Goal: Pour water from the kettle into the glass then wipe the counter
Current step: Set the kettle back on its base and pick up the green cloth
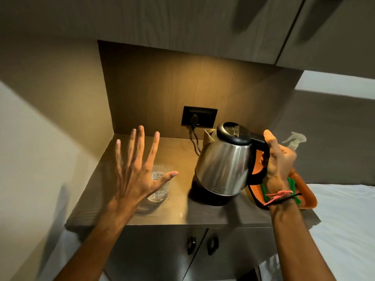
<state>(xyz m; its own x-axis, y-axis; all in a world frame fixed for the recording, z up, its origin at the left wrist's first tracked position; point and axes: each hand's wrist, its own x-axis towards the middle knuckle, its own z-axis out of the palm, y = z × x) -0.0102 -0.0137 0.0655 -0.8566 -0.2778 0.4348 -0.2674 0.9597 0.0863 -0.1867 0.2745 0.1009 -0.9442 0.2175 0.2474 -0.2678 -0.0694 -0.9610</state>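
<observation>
Glass (158,187) half hidden behind spread left hand (134,175); contents unclear.

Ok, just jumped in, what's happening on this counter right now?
The right hand has its grip on the black handle of the stainless steel electric kettle, which looks seated on its base. The left hand hovers open, fingers spread, over the clear drinking glass. Nothing is pouring.

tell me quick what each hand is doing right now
Left hand: open, fingers spread, holding nothing.
Right hand: closed on the kettle handle.
</observation>
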